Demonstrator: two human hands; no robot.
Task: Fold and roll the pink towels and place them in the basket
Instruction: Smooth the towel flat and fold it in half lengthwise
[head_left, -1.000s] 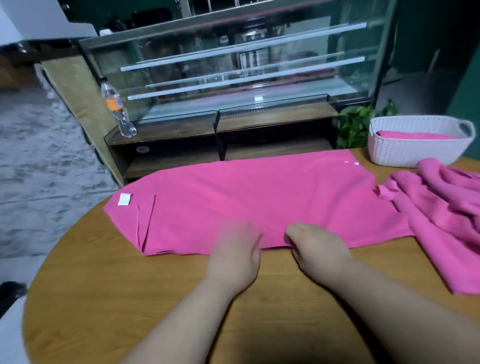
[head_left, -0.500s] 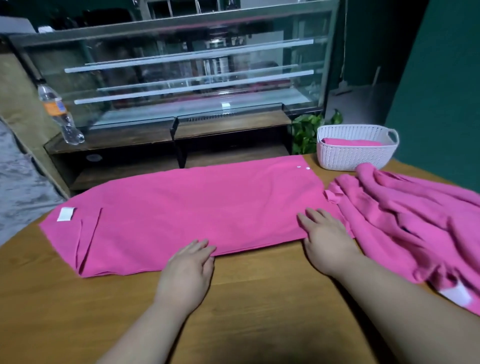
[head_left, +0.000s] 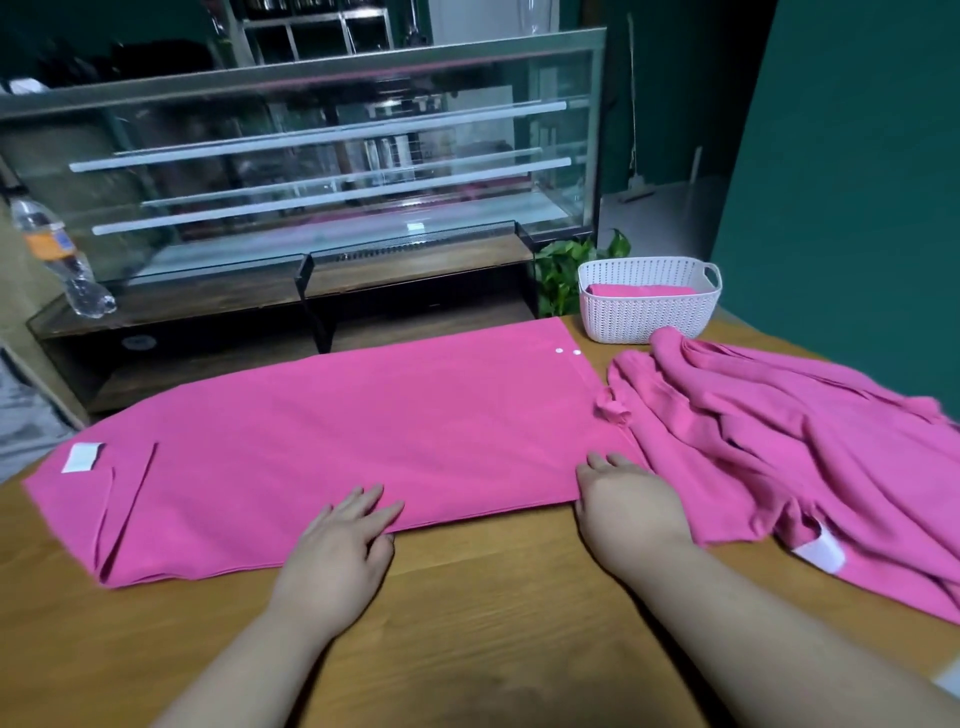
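A long pink towel (head_left: 337, 441), folded lengthwise, lies flat across the wooden table (head_left: 467, 623). My left hand (head_left: 340, 545) rests flat on its near edge with fingers straight. My right hand (head_left: 623, 504) lies flat at the towel's near right corner, fingertips on the cloth. To the right sits a crumpled heap of pink towels (head_left: 789, 447). At the back right stands a white woven basket (head_left: 649, 317) holding one pink rolled towel (head_left: 641, 289).
Behind the table stands a glass display case (head_left: 322, 171) on a dark wooden stand. A plastic bottle (head_left: 57, 254) stands on its left ledge. A green plant (head_left: 566, 270) grows left of the basket. A green wall rises at the right.
My hands have spread apart along the towel's near edge, the right one sliding to the right corner. Both opened flat. The view swung to the right.
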